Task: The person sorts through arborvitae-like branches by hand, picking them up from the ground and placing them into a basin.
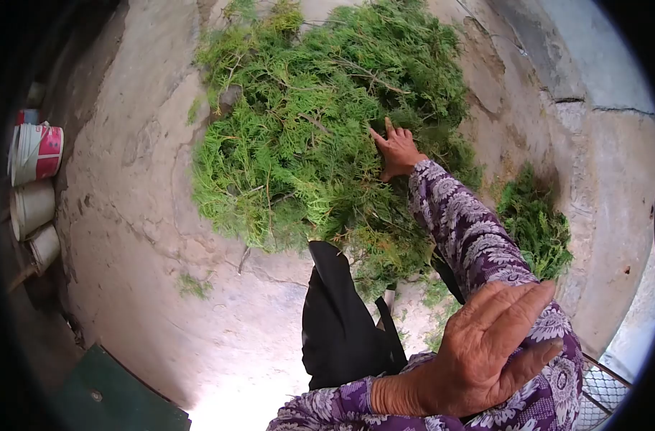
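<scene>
- Rough, cracked concrete floor spreads around me, with stacked buckets along the left side, a dark green panel low on the left and wire mesh at the lower right.
- My right arm reaches forward; my right hand is open, fingers spread, gripping nothing I can see.
- My left hand crosses over my right sleeve, fingers loosely bent, thumb apart; I can't tell whether it touches the cloth.
- The green branches lie heaped under and around my right fingertips; a smaller clump sits right of that forearm.
</scene>
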The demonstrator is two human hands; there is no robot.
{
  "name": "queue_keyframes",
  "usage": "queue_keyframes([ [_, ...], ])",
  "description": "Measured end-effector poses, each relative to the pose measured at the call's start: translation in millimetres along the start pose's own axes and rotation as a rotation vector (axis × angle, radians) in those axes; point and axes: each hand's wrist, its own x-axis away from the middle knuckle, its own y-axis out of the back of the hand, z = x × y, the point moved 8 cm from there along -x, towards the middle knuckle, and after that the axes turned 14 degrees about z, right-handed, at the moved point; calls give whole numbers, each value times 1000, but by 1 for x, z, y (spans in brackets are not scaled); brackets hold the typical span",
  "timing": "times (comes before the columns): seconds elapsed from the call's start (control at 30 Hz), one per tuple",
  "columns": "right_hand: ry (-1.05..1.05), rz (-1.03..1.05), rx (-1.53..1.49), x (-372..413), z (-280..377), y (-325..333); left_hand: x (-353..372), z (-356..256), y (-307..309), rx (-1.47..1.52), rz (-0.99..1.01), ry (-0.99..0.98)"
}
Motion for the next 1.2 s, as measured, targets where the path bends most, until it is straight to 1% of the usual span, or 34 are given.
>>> queue_keyframes([
  [0.07,22,86,-157,-3,-2,-12,0,1,0,3,11,16],
  [0.1,22,88,-160,-1,0,-9,0,2,0,12,3,24],
  [0.17,27,225,-216,2,2,-11,-1,3,-1,21,-5,31],
  [0.27,39,248,-194,13,4,-8,-2,2,0,4,-25,3],
  [0.3,38,247,-193,13,4,-15,-2,2,0,-5,-16,7],
  [0.37,89,-38,-118,15,6,-12,-2,3,-3,-14,-5,16],
  [0.4,87,-37,-120,16,8,-8,-2,3,-4,-9,-3,13],
  [0.47,38,108,-142,9,10,-8,-2,4,-5,-4,0,12],
  [0.57,44,136,-174,9,10,-2,-2,8,-7,0,-8,31],
  [0.63,24,101,-165,12,8,-3,-4,6,-8,-57,-10,11],
  [0.7,-8,86,-253,20,7,-9,-5,7,-10,-72,-16,-19],
  [0.73,-27,111,-306,29,11,-7,-4,8,-10,-88,-12,-16],
  [0.77,-35,107,-307,34,13,-17,-4,9,-11,-105,-7,-14],
  [0.8,-28,50,-326,36,15,-31,-2,11,-11,-133,-20,6],
  [0.83,-22,-9,-345,44,18,-29,-1,13,-13,-129,-8,2],
  [0.9,-58,-35,-351,62,19,-17,3,16,-8,-159,-95,-3],
  [0.93,-41,4,-404,70,19,-7,3,19,-6,-186,-93,15],
  [0.97,-24,41,-454,77,18,-2,5,20,-5,-139,-106,62],
  [1.0,-16,-137,-396,81,12,-1,7,20,-2,-102,-147,52],
  [1.03,-23,-147,-392,88,7,6,8,23,1,-64,-188,43],
  [1.1,-85,-171,-449,106,-13,20,8,21,12,6,-303,-69],
  [1.13,4,-485,-792,120,-29,28,9,19,15,65,-303,-6],
  [1.17,-7,-496,-783,129,-43,28,12,19,20,50,-363,83],
  [1.2,-46,-481,-837,152,-52,53,11,16,23,4,-398,50],
])
